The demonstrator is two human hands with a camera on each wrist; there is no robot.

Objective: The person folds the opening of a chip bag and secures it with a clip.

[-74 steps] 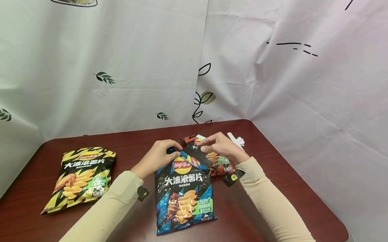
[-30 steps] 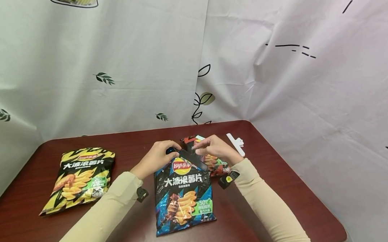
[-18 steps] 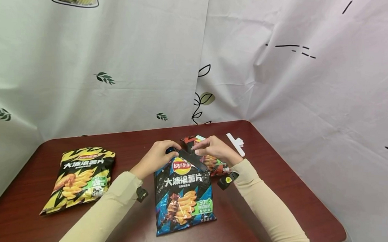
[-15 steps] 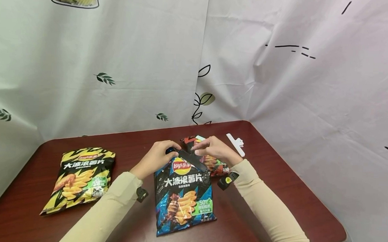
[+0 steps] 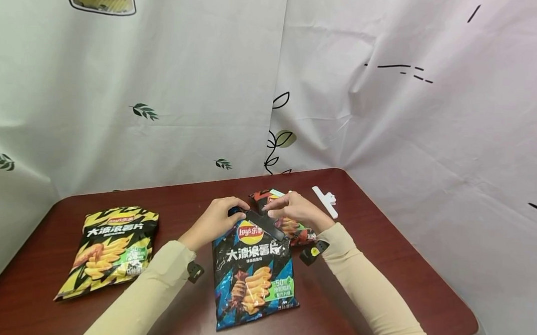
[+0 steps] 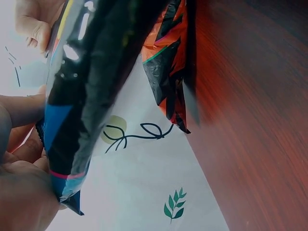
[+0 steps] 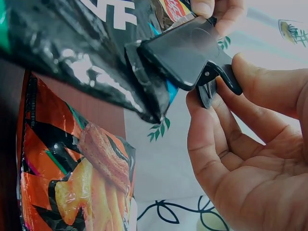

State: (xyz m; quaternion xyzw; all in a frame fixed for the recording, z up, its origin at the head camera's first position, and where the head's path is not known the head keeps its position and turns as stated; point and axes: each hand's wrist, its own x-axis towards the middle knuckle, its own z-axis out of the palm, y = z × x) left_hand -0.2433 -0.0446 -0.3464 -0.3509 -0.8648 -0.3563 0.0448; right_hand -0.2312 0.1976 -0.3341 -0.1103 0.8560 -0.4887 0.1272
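Head view: a blue-black crisp bag (image 5: 254, 272) lies at lower centre of the frame on a dark red table (image 5: 382, 252), its top edge raised toward the hands. The left hand (image 5: 214, 220) holds the bag's top left corner with curled fingers. The right hand (image 5: 293, 208) pinches a black clip (image 5: 266, 223) that sits slantwise across the bag's top edge. A red-orange crisp bag (image 5: 288, 223) lies just behind, partly under the right hand. A yellow crisp bag (image 5: 109, 248) lies well apart at lower left. A white clip (image 5: 324, 200) rests on the table right of centre, near the right hand (not touched).

Left wrist view: the left hand (image 6: 21, 178) at lower left grips the blue-black bag's corner (image 6: 77, 120), fingers curled round the edge. The red-orange bag (image 6: 171, 62) shows at upper centre against the table (image 6: 255, 120).

Right wrist view: the right hand (image 7: 250, 144) fills the right half, thumb and fingers squeezing the black clip's (image 7: 185, 53) levers. The clip's jaws stand over the blue-black bag's folded edge (image 7: 86, 57) at upper left. The red-orange bag (image 7: 72, 168) lies at lower left.
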